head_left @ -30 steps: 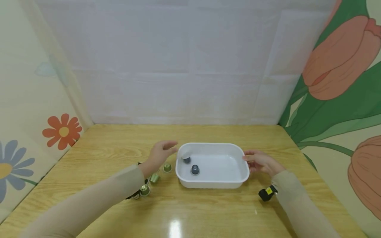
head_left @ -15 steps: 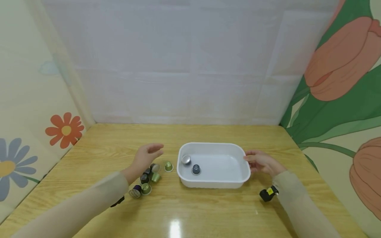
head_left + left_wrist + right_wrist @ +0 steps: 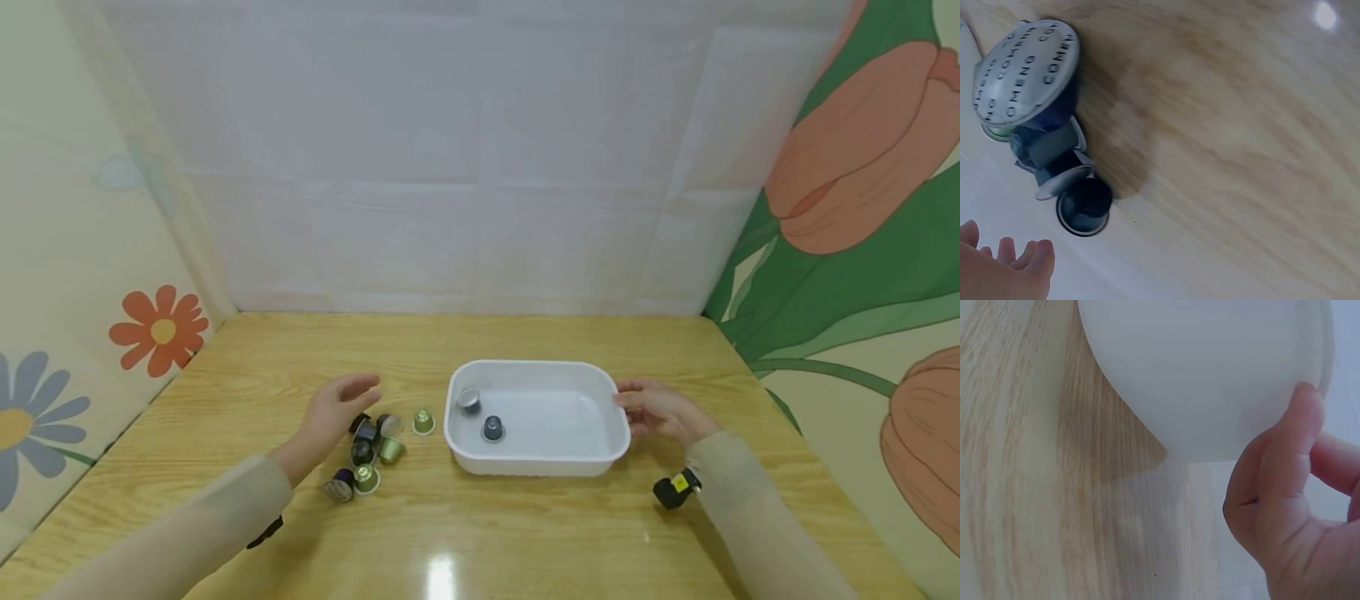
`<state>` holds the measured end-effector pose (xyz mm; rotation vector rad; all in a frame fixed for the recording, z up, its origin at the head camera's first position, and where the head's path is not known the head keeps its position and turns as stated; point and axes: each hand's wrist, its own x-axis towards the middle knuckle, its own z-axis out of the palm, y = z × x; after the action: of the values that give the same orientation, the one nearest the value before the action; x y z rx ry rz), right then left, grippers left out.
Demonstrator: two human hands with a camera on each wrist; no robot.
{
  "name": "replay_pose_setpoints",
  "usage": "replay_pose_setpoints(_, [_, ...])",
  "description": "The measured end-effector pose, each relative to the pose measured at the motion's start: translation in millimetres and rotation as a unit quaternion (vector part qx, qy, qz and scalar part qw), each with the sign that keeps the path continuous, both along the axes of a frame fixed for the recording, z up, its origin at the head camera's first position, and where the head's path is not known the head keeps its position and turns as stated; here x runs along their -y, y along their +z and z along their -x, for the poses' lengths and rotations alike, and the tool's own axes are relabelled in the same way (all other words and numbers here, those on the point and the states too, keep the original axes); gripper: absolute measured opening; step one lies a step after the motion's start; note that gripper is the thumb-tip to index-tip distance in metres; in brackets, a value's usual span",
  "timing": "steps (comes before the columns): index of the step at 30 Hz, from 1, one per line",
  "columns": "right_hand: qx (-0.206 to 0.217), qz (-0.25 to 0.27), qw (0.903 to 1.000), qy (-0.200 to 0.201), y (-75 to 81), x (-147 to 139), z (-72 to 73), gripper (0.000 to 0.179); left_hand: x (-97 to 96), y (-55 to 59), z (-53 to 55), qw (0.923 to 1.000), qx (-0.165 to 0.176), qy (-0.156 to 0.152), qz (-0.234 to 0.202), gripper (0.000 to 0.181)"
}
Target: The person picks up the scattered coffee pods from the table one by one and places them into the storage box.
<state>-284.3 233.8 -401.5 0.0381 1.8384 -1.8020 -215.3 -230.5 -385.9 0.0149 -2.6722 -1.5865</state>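
Observation:
My left hand (image 3: 330,417), fingers loosely extended and holding nothing, hovers at the far left side of a cluster of coffee capsules. In the left wrist view the hand (image 3: 1013,272) shows at the lower left, apart from a black capsule (image 3: 1085,206). The cluster has green capsules (image 3: 367,478), dark ones (image 3: 363,452) and a purple capsule (image 3: 340,485) with a printed lid. My right hand (image 3: 663,410) grips the right end of a white tray (image 3: 532,467), a fingertip at its rim in the right wrist view. Inside sit a silver-lidded capsule (image 3: 469,401) and a dark capsule (image 3: 492,428).
A lone green capsule (image 3: 423,421) stands between the cluster and the tray. The wooden table (image 3: 540,542) meets a white cloth backdrop (image 3: 480,208) at its far edge. Flower-printed panels (image 3: 847,333) flank both sides.
My left hand has moved left and a little toward me, away from the tray's left end, uncovering the capsule cluster. The right hand stays at the tray, and the tray keeps its place.

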Motion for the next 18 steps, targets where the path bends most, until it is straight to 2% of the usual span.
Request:
replay_pose_setpoints(7, [0.002, -0.008, 1.0, 0.0, 0.5, 0, -0.2, 0.023, 19.5, -7.2, -5.9, 0.9983, -0.022, -0.049, 0.022, 0.049])
replay_pose_setpoints(11, [0.002, -0.015, 0.9999, 0.0, 0.8, 0, 0.0, 0.029, 30.6, -11.8, -7.9, 0.9969, -0.022, -0.067, 0.036, 0.053])
replay_pose_setpoints(18, [0.002, -0.013, 0.9999, 0.002, 0.7, -1, 0.4, 0.028, 46.8, -19.3, -4.5, 0.9937, -0.028, -0.094, 0.054, 0.058])
